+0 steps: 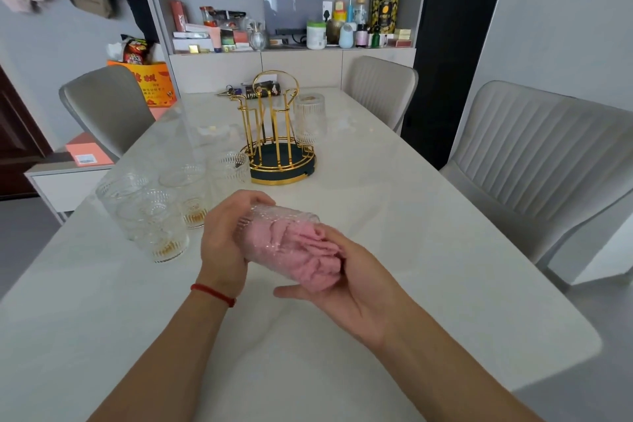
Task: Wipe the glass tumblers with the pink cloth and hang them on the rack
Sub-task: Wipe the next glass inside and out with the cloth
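- Hands at frame centre: left hand (224,243) grips a ribbed clear glass tumbler (270,233) lying sideways; right hand (346,288) holds the pink cloth (308,257) stuffed inside.
- Four upright tumblers (157,212) stand centre-left.
- Gold wire rack (279,134), further back, carries one inverted tumbler (310,120).

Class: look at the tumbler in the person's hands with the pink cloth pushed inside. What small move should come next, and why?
Probably twist the pink cloth round inside the tumbler. The left hand grips its base end, the right hand holds the cloth at its mouth, and only one tumbler hangs on the rack.
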The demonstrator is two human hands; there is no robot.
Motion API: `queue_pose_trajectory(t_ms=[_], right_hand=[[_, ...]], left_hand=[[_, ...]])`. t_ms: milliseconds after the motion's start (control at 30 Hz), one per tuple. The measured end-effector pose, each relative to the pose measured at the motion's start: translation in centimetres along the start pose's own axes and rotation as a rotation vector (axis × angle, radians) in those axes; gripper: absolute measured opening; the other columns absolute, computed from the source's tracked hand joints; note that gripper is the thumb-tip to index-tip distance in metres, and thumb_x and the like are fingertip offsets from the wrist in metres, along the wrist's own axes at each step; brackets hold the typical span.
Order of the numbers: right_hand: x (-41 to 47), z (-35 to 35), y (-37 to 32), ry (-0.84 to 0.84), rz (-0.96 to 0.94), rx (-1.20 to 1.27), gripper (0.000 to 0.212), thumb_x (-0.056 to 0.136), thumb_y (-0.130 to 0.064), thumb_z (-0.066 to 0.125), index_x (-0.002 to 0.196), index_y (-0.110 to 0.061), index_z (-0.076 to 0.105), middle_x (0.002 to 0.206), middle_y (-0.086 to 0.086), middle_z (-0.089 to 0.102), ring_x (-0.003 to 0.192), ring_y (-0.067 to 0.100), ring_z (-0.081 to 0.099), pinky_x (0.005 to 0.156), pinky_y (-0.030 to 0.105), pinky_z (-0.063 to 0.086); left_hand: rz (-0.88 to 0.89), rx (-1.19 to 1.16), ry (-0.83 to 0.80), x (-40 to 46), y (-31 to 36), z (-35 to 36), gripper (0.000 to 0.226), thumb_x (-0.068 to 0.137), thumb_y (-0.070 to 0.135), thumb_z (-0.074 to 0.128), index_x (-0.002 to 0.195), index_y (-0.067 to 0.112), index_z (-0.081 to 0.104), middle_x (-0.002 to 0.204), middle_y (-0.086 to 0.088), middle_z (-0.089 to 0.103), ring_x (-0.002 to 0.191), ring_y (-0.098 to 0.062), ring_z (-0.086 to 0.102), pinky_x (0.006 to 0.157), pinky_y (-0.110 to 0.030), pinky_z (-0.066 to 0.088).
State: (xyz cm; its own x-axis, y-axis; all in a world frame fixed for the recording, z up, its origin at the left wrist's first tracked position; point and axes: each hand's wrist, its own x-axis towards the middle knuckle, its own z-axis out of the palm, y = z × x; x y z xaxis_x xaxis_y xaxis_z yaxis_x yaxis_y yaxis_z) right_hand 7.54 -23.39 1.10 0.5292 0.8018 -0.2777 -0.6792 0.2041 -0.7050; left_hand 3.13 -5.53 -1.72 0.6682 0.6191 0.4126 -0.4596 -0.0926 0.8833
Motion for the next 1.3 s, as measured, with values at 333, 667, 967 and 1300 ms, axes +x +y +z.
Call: queue_pose_trajectory(t_ms=[333,667,967,1300], right_hand=[[-6.5,-1.7,-5.3,0.316,-0.694,-0.003,0.031,0.111,-0.021,0.042,0.118,-0.012,0.072,0.113,0.007,0.080,0.108,0.017,0.076,0.092,0.029,0.059],[-1.7,1.0,-0.4,0.295,-0.707,-0.453,0.034,0.111,-0.021,0.043,0.117,-0.030,0.075,0.117,-0.011,0.078,0.115,0.010,0.071,0.105,0.044,0.055],[-2.6,1.2,0.1,0.381,-0.999,-0.574,0.032,0.106,-0.031,0.047,0.128,-0.023,0.068,0.115,-0.018,0.074,0.112,-0.003,0.067,0.091,0.013,0.053],[-4.6,1.4,-0.9,0.325,-0.688,0.060,0.030,0.110,-0.029,0.045,0.119,-0.022,0.073,0.112,-0.007,0.080,0.106,0.006,0.074,0.091,0.025,0.059]], left_hand=[[-0.523,-0.429,0.010,-0.2,0.6,-0.7,0.035,0.075,0.048,0.058,0.087,0.015,0.060,0.085,-0.011,0.059,0.047,-0.020,0.039,0.048,-0.028,0.011],[-0.643,-0.402,-0.062,-0.7,0.5,0.8,0.031,0.079,0.043,0.054,0.082,0.013,0.063,0.083,-0.016,0.066,0.048,-0.021,0.045,0.043,-0.024,0.013],[-0.664,-0.412,-0.104,-0.4,0.0,0.2,0.033,0.081,0.043,0.054,0.084,0.013,0.065,0.085,-0.017,0.062,0.043,-0.019,0.039,0.046,-0.025,0.011],[-0.761,-0.488,-0.317,-0.8,-0.1,-0.3,0.047,0.085,0.052,0.049,0.094,0.008,0.065,0.088,-0.019,0.057,0.037,-0.018,0.040,0.038,-0.018,0.019]])
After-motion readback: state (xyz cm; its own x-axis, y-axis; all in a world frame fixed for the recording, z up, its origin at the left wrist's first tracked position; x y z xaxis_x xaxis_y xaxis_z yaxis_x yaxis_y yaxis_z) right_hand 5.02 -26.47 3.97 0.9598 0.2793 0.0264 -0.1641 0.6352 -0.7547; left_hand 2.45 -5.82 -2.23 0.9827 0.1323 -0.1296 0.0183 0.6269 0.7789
